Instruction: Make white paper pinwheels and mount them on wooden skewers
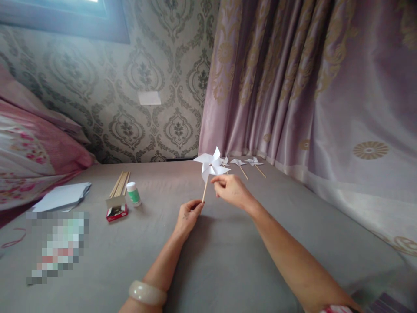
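Note:
A white paper pinwheel (pixel 211 165) stands upright on a thin wooden stick (pixel 205 191), its blades spread around a small pin at the centre. Low on that stick, the fingers of my left hand (pixel 189 216) are pinched round it. My right hand (pixel 232 189) is just below and to the right of the blades, fingers bent and apart, with nothing visible in them. Whether its index fingertip touches a blade, I cannot tell. Behind my right hand, several more white pinwheels (pixel 239 162) on sticks lie on the grey cloth surface (pixel 221 261).
To the left are a bundle of wooden sticks (pixel 120 184), a white-and-green bottle (pixel 133 194), an open small red box (pixel 116 212) and a stack of white paper (pixel 61 196). A blurred-out item (pixel 61 248) lies nearer. Curtains (pixel 260 78) hang at the right.

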{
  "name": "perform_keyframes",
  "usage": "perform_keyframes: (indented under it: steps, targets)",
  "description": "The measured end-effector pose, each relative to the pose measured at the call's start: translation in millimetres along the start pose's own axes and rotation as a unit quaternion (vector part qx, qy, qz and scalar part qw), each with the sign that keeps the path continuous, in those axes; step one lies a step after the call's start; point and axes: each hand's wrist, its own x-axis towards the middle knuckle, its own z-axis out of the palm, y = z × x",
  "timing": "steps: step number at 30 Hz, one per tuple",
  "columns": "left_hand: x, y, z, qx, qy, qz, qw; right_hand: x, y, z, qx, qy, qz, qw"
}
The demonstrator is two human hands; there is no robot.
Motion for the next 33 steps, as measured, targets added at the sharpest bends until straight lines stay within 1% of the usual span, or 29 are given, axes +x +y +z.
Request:
perform_keyframes:
  steps: [1, 2, 3, 4, 6, 7, 8, 9, 10, 11, 13, 14, 15, 16, 17, 18, 19, 20, 21, 23, 24, 25, 26, 27, 29, 30, 31, 32, 33]
  targets:
    - [0, 0, 0.0, 0.000, 0.002, -0.003, 1.000, 3, 0, -5, -0.025, 0.086, 0.018, 0.996]
    - [0, -1, 0.1, 0.000, 0.003, -0.006, 1.000, 5, 1, -9, -0.060, 0.137, 0.042, 0.988]
    - [1, -1, 0.3, 0.000, 0.005, -0.008, 1.000, 7, 2, -13, -0.097, 0.155, 0.068, 0.981]
    - [1, -2, 0.4, 0.001, 0.005, -0.010, 1.000, 7, 3, -16, -0.120, 0.117, 0.076, 0.983]
    - [2, -2, 0.6, 0.004, 0.003, -0.013, 1.000, 4, 5, -16, -0.095, -0.081, 0.053, 0.991]
    - [2, -2, 0.7, 0.005, 0.001, -0.014, 1.000, 1, 5, -14, -0.048, -0.193, 0.028, 0.980]
    - [2, -2, 0.8, 0.007, 0.000, -0.015, 1.000, 0, 5, -13, -0.001, -0.253, 0.010, 0.967]
    - [2, -2, 0.8, 0.009, -0.001, -0.016, 1.000, -1, 5, -12, 0.034, -0.257, 0.000, 0.966]
    - [1, -1, 0.7, 0.010, -0.002, -0.016, 1.000, -1, 5, -11, 0.048, -0.201, 0.000, 0.978]
    - [1, -1, 0.6, 0.009, -0.001, -0.016, 1.000, 0, 4, -12, 0.038, -0.106, 0.009, 0.994]
    - [0, 0, 0.4, 0.008, 0.000, -0.015, 1.000, 3, 4, -15, -0.025, 0.081, 0.050, 0.995]
    - [0, 0, 0.2, 0.007, 0.002, -0.015, 1.000, 4, 5, -16, -0.060, 0.121, 0.071, 0.988]
    - [0, 0, 0.1, 0.008, 0.003, -0.014, 1.000, 4, 6, -16, -0.081, 0.109, 0.083, 0.987]
    - [0, 0, 0.0, 0.010, 0.004, -0.012, 1.000, 3, 6, -16, -0.082, 0.046, 0.078, 0.993]
    - [0, 0, -0.1, 0.013, 0.003, -0.010, 1.000, 1, 7, -14, -0.054, -0.063, 0.049, 0.995]
    - [0, 0, -0.1, 0.015, 0.001, -0.008, 1.000, -1, 8, -12, -0.008, -0.173, 0.013, 0.985]
    - [0, -1, -0.2, 0.016, -0.002, -0.006, 1.000, -3, 8, -11, 0.039, -0.243, -0.018, 0.969]
    - [0, -1, -0.3, 0.016, -0.005, -0.005, 1.000, -4, 8, -10, 0.073, -0.246, -0.035, 0.966]
    - [1, -2, -0.4, 0.015, -0.007, -0.005, 1.000, -4, 8, -10, 0.084, -0.186, -0.036, 0.978]
    - [1, -3, -0.7, 0.013, -0.005, -0.006, 1.000, -1, 7, -13, 0.030, 0.016, -0.007, 0.999]
    - [1, -3, -0.9, 0.012, -0.002, -0.007, 1.000, 1, 7, -16, -0.026, 0.090, 0.017, 0.995]
    - [1, -3, -1.0, 0.011, 0.000, -0.008, 1.000, 2, 7, -18, -0.090, 0.122, 0.040, 0.988]
    - [1, -3, -1.1, 0.009, 0.002, -0.010, 1.000, 2, 7, -20, -0.152, 0.110, 0.056, 0.981]
    - [1, -3, -1.2, 0.007, 0.003, -0.012, 1.000, 1, 8, -21, -0.201, 0.053, 0.060, 0.976]
    - [1, -4, -1.1, 0.006, 0.005, -0.014, 1.000, -4, 9, -17, -0.223, -0.150, 0.031, 0.963]
    - [1, -4, -1.0, 0.006, 0.006, -0.014, 1.000, -7, 10, -14, -0.191, -0.260, 0.014, 0.946]
    - [1, -4, -0.9, 0.007, 0.006, -0.014, 1.000, -10, 11, -10, -0.144, -0.338, 0.002, 0.930]
    - [0, -3, -0.8, 0.007, 0.006, -0.015, 1.000, -12, 12, -6, -0.108, -0.372, -0.006, 0.922]
    - [0, -2, -0.9, 0.004, 0.006, -0.016, 1.000, -14, 13, -1, -0.083, -0.370, -0.010, 0.925]
